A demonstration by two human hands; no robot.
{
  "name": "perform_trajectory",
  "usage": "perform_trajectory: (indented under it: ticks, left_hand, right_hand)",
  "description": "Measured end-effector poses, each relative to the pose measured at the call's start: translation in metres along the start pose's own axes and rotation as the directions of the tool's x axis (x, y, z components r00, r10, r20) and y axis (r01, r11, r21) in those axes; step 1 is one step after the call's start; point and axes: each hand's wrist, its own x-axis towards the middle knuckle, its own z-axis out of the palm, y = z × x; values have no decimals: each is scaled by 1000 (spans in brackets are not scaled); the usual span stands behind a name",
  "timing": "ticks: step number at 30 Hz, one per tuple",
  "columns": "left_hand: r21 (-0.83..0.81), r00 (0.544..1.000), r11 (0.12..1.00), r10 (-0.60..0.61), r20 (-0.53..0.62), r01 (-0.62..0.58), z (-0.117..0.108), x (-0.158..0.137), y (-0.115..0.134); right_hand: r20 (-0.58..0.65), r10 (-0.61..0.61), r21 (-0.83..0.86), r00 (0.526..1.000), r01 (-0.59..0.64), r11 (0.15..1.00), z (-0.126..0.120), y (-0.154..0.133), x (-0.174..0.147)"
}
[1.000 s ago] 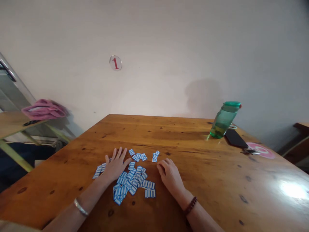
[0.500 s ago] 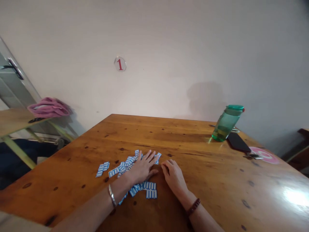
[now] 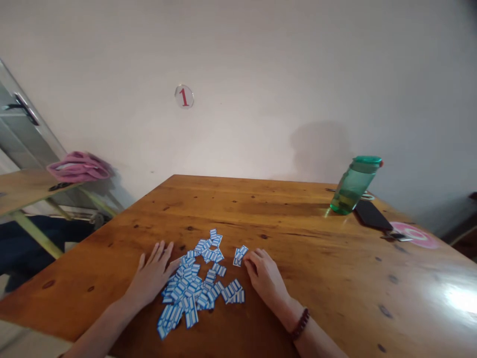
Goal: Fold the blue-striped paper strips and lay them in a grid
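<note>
A loose heap of small white cards or labels with blue borders (image 3: 186, 283) lies on the wooden table (image 3: 316, 298). My left hand (image 3: 152, 272) rests flat at the heap's left edge, fingers spread, thumb side against the cards. To the right of the heap, my right hand (image 3: 266, 273) lies on the table with its fingers curled in; nothing shows in them. Its fingertips are right beside a small separate group of the same cards (image 3: 240, 255); whether they touch is hard to see. The print on the cards is too small to read.
At the back right stands a green bottle (image 3: 354, 186), with a dark phone (image 3: 372, 215) beside it. A pink round sticker (image 3: 415, 234) and a small metal item (image 3: 398, 235) are near the right edge. A pink cloth (image 3: 79, 167) lies on a side table at the left.
My left hand has swept left and toward me, off the middle of the heap, uncovering the cards and spreading them leftward. My right hand has stayed almost in place.
</note>
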Motion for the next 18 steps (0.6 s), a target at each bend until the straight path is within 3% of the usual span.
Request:
perform_trajectory:
  ticks: [3,7,13,18]
  left_hand:
    - [-72,977,975,214,18,-212,-2,-3,16]
    - [-145,957,946,287,-29,-289,-11,-14,51]
    - [-105,837,832,547,-4,-545,-3,-39,69]
    - [-126,723,723,689,52,-680,-5,-28,65]
  right_hand:
    - [16,-19,7,1000,19,1000,1,-1,-1]
    - [64,-80,77,995,75,994,-2,-1,-1]
    - [212,-226,113,951,206,972,-5,-10,-8]
    - [241,-247,103,939,228,968,0,-15,-11]
